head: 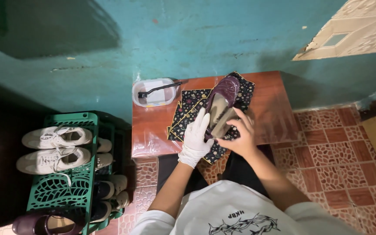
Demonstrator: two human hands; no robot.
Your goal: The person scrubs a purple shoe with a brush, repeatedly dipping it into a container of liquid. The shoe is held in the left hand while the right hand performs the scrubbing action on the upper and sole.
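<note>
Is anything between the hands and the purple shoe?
Nothing visible. The gloved left hand rests right against the purple shoe, and the bare right hand presses a brush onto it over the patterned cloth.

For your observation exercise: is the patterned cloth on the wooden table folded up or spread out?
Spread out: the dark floral cloth lies flat on the table, its corners showing around the purple shoe resting on it.

Heel end of glossy dark purple shoe (223, 93) hidden behind white-gloved left hand (195, 138) and bare right hand (239, 135). Dark purple shoe beside green plastic rack (62, 191) cut off by bottom edge. Contents of clear plastic tub (154, 92) too small to tell.
</note>
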